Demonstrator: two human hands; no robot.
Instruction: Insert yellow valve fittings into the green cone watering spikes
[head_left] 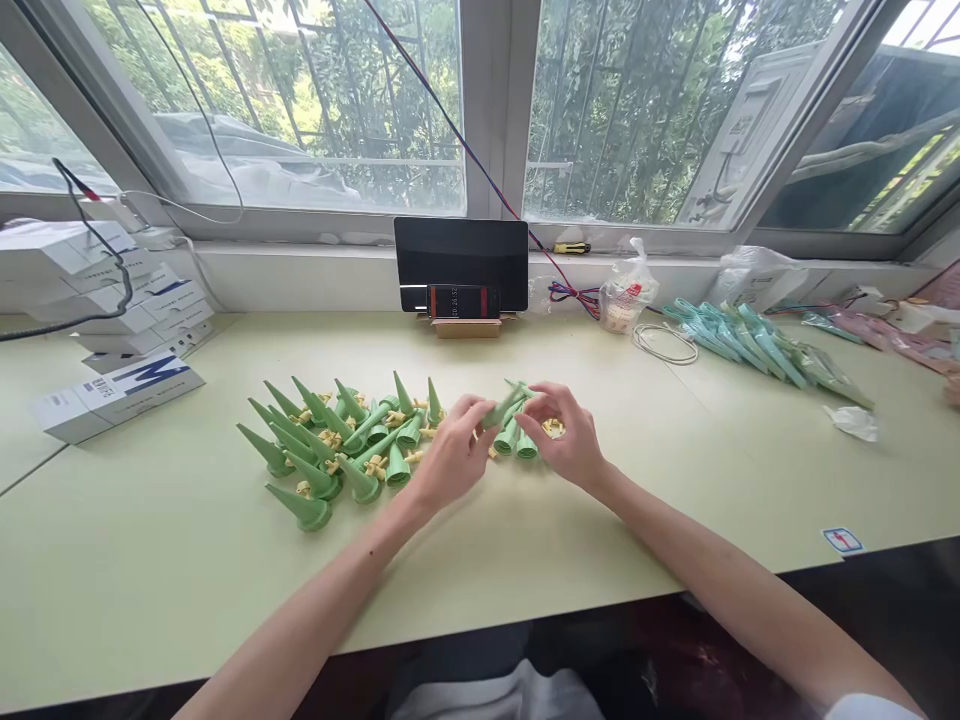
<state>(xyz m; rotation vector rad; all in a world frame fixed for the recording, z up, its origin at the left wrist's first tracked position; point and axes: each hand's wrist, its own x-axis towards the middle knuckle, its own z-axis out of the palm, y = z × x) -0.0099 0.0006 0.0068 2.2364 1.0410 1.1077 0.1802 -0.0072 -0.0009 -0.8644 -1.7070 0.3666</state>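
Note:
My left hand (459,450) is closed around a pale green plastic cone (498,410), whose narrow end points up and to the right. Close to that tip, my right hand (568,437) has its thumb and fingers curled in a pinch; what lies between them is hard to make out. Below and between the hands stand more green cones (526,446), partly covered by my fingers. A small yellow piece (553,427) shows behind my right hand. Left of my left hand spreads a pile of green cones (311,475) mixed with small yellow plastic pieces (375,466).
A black tablet (462,255) and a phone (465,301) lean on a stand by the window. White boxes (116,395) are stacked at left. On the right are a plastic bag (628,290), a coiled white cable (664,343), teal packets (757,340) and crumpled tissue (853,422).

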